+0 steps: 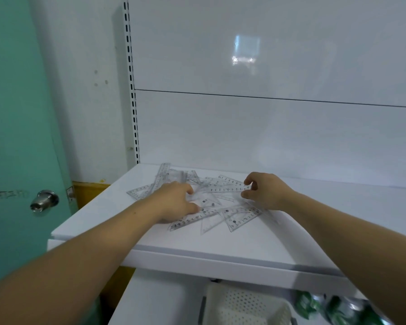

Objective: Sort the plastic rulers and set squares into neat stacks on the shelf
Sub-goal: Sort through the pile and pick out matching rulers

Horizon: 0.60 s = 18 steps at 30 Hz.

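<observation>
Clear plastic rulers and set squares [234, 215] between fingers of left hand [176, 200] and right hand [266, 191]: black numerals, fine black ticks. Under fingertips, plain glossy white metal shelf [220, 245]. Beyond fingers, plain white back panel [267, 137]. Left of left fingers: white upright [133, 102] with black slot row, teal-green door [17, 137], silver knob [43, 200].

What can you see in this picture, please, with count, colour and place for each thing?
rulers and set squares: many overlapping, not countable, clear, loose pile on the shelf's left half
ruler: one, clear, far side of the pile
shelf: one, white, centre
back panels: two, glossy white, behind the shelf
slotted upright: one, white, left of the panels
door: one, teal, far left
knob: one, metal, on the door
basket: one, white, perforated, below the shelf
green items: blurred, bottom right
left hand: on the pile, grip unclear
right hand: pinches the ruler's end
</observation>
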{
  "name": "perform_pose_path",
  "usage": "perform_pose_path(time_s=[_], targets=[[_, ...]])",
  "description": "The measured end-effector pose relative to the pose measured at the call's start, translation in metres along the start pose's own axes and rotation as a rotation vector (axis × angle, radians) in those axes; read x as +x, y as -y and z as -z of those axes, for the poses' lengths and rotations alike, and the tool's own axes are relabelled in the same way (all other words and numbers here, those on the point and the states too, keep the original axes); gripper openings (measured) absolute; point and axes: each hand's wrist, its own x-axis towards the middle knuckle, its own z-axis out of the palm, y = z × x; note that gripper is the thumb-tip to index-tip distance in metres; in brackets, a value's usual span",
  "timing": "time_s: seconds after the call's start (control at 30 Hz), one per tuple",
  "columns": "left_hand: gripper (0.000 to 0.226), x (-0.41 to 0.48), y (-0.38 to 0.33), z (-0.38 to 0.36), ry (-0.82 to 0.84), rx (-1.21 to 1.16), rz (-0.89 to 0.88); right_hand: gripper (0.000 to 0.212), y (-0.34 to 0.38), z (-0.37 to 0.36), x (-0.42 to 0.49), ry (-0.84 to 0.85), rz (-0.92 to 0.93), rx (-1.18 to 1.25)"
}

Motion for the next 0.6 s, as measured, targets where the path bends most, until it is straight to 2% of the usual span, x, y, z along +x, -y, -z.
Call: perform_pose_path(time_s=[0.13,0.23,0.33,0.4,0.6], targets=[[0.050,-0.002,-0.004,-0.001,-0.002,-0.072,-0.044,0.034,-0.003,-0.001,-0.004,0.006,-0.006,0.004],[0.059,-0.004,-0.002,-0.003,-0.022,-0.140,-0.086,0.034,-0.004,0.000,-0.005,-0.002,-0.006,-0.004],[0.066,-0.006,0.001,-0.004,-0.139,-0.073,-0.168,0.033,-0.005,0.002,-0.007,-0.016,-0.018,-0.009],[0.068,-0.010,-0.002,-0.004,-0.182,-0.144,-0.217,0.031,-0.005,0.003,-0.009,-0.029,-0.030,0.002],[0.052,-0.005,-0.005,-0.007,-0.270,-0.192,-0.267,0.035,-0.008,0.007,-0.015,-0.108,-0.052,-0.011]])
